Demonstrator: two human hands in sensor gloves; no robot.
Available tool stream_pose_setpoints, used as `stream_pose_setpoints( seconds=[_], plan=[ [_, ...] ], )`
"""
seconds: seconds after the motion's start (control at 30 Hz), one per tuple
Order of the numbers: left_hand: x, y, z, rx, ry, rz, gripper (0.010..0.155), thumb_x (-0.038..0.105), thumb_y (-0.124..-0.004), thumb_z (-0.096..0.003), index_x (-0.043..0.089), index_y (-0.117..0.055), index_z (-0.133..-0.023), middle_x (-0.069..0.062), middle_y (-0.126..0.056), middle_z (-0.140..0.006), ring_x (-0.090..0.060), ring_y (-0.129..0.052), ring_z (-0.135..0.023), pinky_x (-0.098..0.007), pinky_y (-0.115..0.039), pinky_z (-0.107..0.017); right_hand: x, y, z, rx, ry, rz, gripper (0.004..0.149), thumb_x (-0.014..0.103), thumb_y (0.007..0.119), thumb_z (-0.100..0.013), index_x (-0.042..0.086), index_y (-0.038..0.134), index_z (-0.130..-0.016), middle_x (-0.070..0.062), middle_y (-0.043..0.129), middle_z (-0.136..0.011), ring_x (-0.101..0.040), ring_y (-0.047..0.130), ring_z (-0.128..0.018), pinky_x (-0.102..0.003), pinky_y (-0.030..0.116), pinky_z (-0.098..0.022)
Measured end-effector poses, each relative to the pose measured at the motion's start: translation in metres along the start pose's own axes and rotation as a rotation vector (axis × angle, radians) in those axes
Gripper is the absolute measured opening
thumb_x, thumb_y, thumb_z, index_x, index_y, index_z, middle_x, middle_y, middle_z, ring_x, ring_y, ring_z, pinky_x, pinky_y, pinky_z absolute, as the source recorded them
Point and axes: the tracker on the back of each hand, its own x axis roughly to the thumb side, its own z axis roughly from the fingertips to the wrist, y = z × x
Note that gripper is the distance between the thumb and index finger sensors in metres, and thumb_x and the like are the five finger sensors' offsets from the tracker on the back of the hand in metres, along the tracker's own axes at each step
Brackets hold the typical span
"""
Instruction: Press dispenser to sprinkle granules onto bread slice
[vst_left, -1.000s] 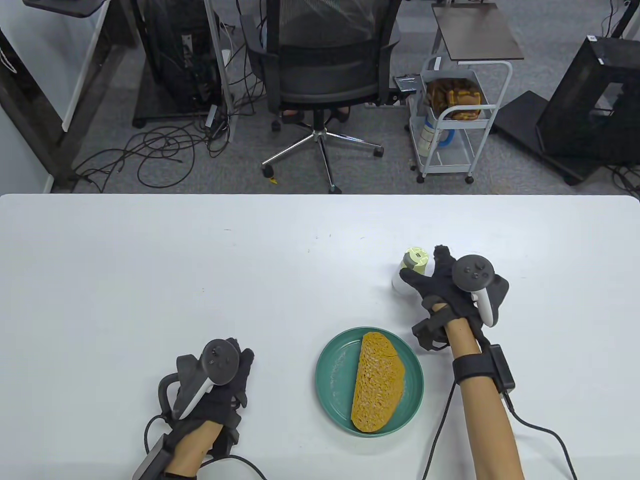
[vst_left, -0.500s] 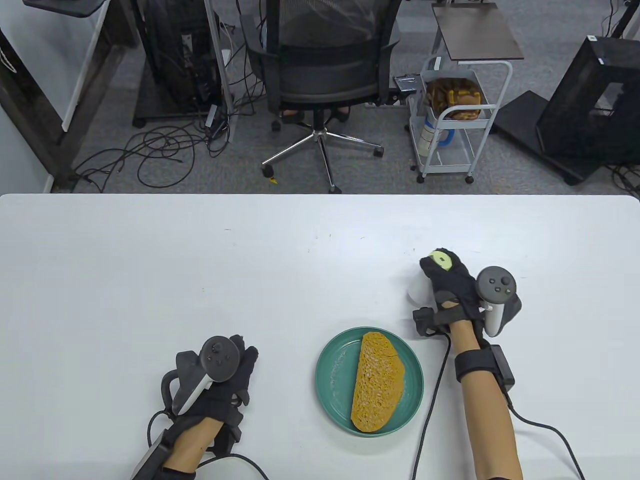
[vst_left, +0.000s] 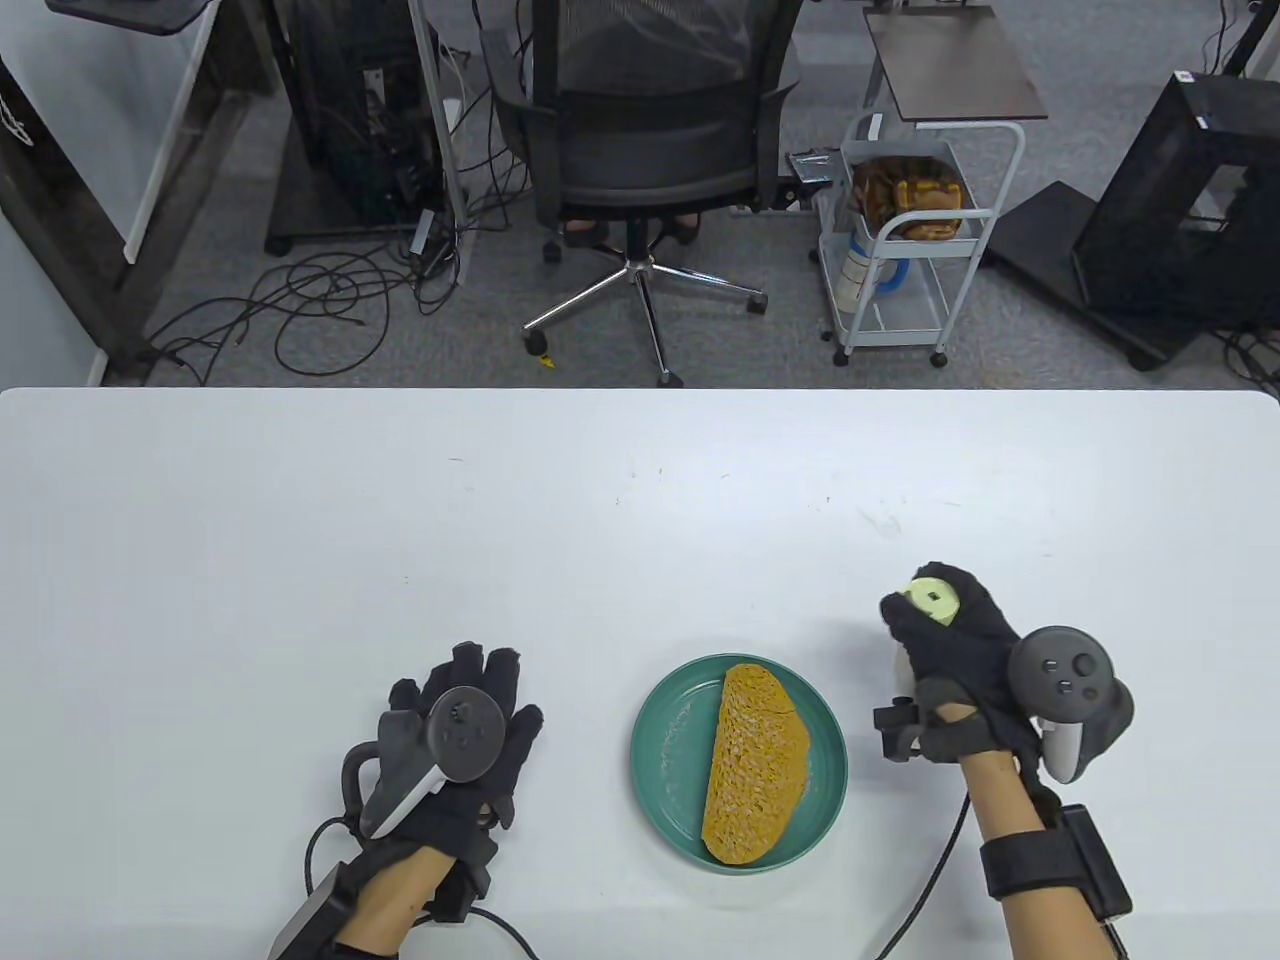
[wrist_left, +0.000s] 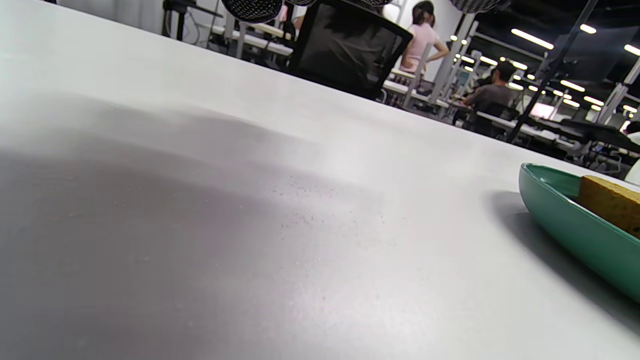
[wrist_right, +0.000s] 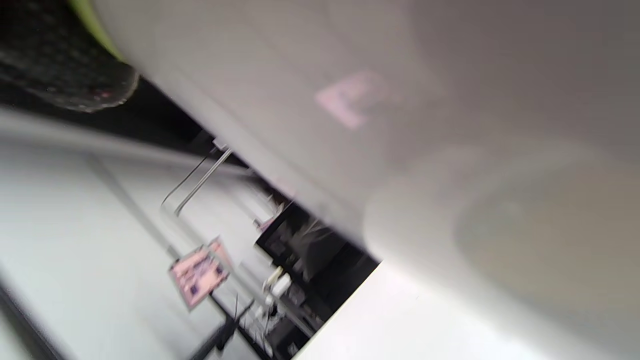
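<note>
On the white table (vst_left: 300, 520) there are 2 gloved hands, 1 dispenser, 1 green plate and 1 bread slice. The right hand (vst_left: 965, 655) wraps its fingers around the white dispenser (vst_left: 930, 598), whose pale green top faces up between thumb and fingers; it is held just right of the plate (vst_left: 665, 740), and whether its base touches the table cannot be told. In the right wrist view the dispenser (wrist_right: 425, 125) fills most of the blurred frame, with 1 dark fingertip (wrist_right: 65, 80) at the upper left corner. The left hand (vst_left: 465, 750) lies palm down on the table left of the plate, its fingers spread and released, holding nothing. The bread slice (vst_left: 755, 765) lies lengthwise on the right half of the plate. The left wrist view, low to the table (wrist_left: 200, 225), shows the plate's rim (wrist_left: 565, 220) and an end of the bread (wrist_left: 607, 202) at the right edge.

Beyond the table's far edge lies grey carpet with 1 black office chair (vst_left: 645, 120), 1 white wheeled cart (vst_left: 915, 250), loose cables (vst_left: 320, 300) and dark equipment stands. The left wrist view also shows 2 people in the background under ceiling lights.
</note>
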Motion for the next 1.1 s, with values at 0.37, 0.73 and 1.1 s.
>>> stream_pose_setpoints(
  seconds=[0.37, 0.73, 1.1],
  plan=[
    [0.002, -0.001, 0.003, -0.010, -0.023, 0.011, 0.070, 0.058, -0.059, -0.0546, 0.030, -0.036, -0.115, -0.012, -0.034, -0.126, -0.037, -0.047, -0.116, -0.068, -0.021, -0.083, 0.087, 0.128, 0.091, 0.065, -1.308, 1.567, 0.053, 0.056, 0.085, -0.031, 0.036, 0.068, -0.078, 0.012, 0.086, -0.079, -0.020, 0.086, -0.085, -0.062, 0.057, -0.072],
    [0.003, -0.002, 0.004, -0.016, -0.011, -0.018, 0.073, 0.059, -0.059, -0.0545, 0.034, -0.026, -0.116, -0.007, -0.014, -0.127, -0.035, -0.020, -0.121, -0.069, -0.006, -0.080, 0.011, 0.026, 0.031, 0.090, -0.054, 0.343, 0.053, 0.050, 0.088, -0.035, 0.029, 0.069, -0.080, 0.005, 0.086, -0.080, -0.027, 0.084, -0.084, -0.069, 0.054, -0.069],
    [0.005, -0.002, 0.002, -0.005, -0.023, -0.010, 0.072, 0.058, -0.059, -0.0546, 0.034, -0.028, -0.116, -0.007, -0.017, -0.127, -0.035, -0.022, -0.121, -0.069, -0.006, -0.080, -0.042, 0.007, 0.037, 0.051, 0.303, -0.194, 0.053, 0.041, 0.093, -0.039, 0.021, 0.070, -0.083, -0.005, 0.084, -0.081, -0.038, 0.078, -0.083, -0.071, 0.048, -0.066]
  ],
)
